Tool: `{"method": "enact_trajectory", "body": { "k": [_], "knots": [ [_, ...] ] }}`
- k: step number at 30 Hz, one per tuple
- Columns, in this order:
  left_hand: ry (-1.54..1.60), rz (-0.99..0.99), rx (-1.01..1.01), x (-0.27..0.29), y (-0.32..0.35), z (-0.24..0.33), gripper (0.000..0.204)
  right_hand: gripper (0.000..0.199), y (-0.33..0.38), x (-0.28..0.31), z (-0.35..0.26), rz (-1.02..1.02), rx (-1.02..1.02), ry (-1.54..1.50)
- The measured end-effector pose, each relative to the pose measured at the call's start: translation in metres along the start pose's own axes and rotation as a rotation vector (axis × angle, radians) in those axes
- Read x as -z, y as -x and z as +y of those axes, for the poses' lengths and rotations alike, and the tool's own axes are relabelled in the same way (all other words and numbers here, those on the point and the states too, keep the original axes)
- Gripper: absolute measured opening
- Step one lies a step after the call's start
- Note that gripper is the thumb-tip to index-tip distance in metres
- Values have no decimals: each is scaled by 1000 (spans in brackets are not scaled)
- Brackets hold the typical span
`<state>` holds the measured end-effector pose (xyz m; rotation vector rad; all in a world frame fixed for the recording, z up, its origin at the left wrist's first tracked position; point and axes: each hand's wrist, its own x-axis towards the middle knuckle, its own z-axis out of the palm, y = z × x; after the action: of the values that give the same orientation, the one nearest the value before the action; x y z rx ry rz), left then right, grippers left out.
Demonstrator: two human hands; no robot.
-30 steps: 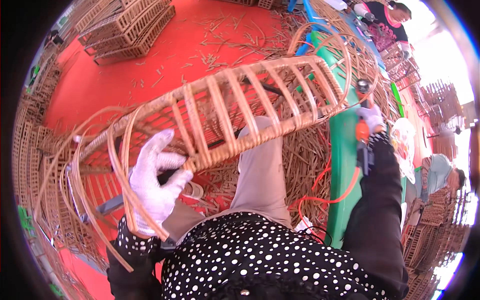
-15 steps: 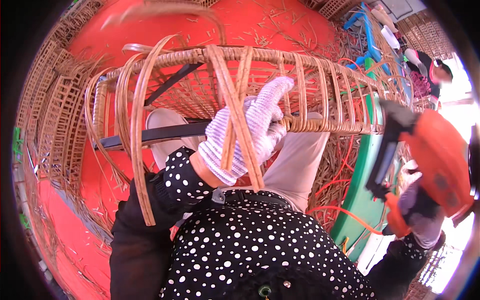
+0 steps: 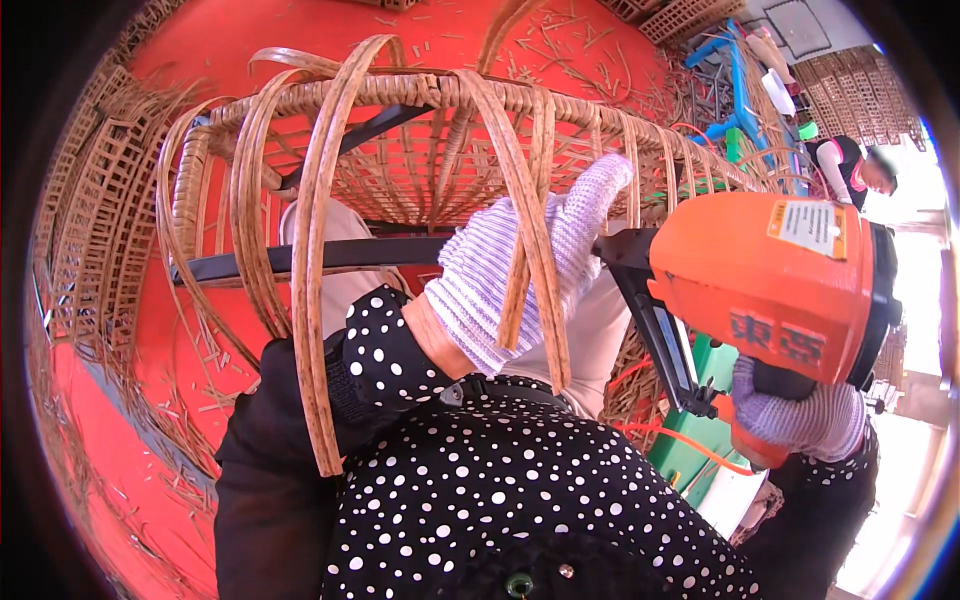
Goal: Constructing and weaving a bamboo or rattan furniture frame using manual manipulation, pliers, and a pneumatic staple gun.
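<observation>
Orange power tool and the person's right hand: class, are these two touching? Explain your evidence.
Touching. The head view shows the gloved right hand wrapped around the grip of the orange power tool, with no gap between them.

We have a brown basket with a black bar. At its rim, our left hand wears lilac-and-white stripes; right of it, our nail gun is orange and black; nearer us, our shirt is black, white-dotted; beyond it, the floor is red.
</observation>
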<state>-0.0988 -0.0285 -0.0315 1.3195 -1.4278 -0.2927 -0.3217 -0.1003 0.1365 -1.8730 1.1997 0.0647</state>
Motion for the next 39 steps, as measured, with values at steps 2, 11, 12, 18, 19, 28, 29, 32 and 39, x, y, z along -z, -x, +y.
{"method": "enact_trajectory", "body": {
  "k": [2,11,12,18,19,28,29,32,39],
  "knots": [
    [-2,-44,28,3,-4,4,72,25,-3,1,-3,-16,-7,32],
    [-52,-161,66,23,-2,2,58,22,-14,2,-30,-83,0,306],
    [-41,-213,63,25,-5,-2,50,21,-16,0,-34,-79,-5,348],
    [122,-418,291,25,-18,-17,23,19,-23,0,-42,-64,-15,528],
    [237,-381,305,22,-16,-22,21,19,-25,1,-45,-62,-12,556],
    [-97,-271,-45,18,-15,-25,12,18,-31,-4,-60,-42,-32,738],
    [-101,-238,-79,18,-14,-25,13,17,-32,-4,-59,-35,-38,743],
    [-114,-285,-62,20,-15,-19,15,20,-27,-6,-61,15,-124,640],
    [-240,-390,47,39,-13,-12,34,29,-2,-4,-8,36,-102,-88]
  ]
}}
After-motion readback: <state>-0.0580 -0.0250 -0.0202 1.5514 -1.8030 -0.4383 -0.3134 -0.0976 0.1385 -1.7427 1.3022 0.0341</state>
